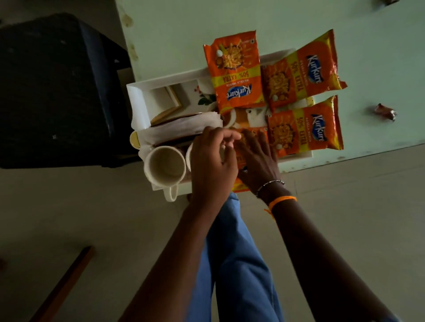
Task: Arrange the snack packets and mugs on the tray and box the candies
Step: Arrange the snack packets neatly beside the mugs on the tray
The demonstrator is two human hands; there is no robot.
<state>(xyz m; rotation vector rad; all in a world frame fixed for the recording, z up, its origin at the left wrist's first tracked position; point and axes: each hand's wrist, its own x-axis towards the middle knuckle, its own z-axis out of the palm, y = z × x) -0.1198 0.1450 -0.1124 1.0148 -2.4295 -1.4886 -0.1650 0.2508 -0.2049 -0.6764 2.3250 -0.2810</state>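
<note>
A white tray (pixel 138 101) lies on the pale green table (pixel 174 34). Three orange snack packets rest across it: one at the back (pixel 234 73), one at the back right (pixel 303 71), one at the right front (pixel 305 131). A fourth packet (pixel 239 158) lies at the tray's front edge under my right hand (pixel 257 161), which presses flat on it. My left hand (pixel 211 161) hovers beside it with curled fingers, over a second mug that is mostly hidden. A white mug (pixel 164 166) stands at the tray's front left. A white box (pixel 184 129) lies behind the mugs.
A wrapped candy (pixel 385 111) lies on the table to the right, another (pixel 389 1) at the top edge. A dark chair (pixel 55 87) stands left of the table. The tray overhangs the table's front edge. My blue-trousered legs (pixel 239 264) are below.
</note>
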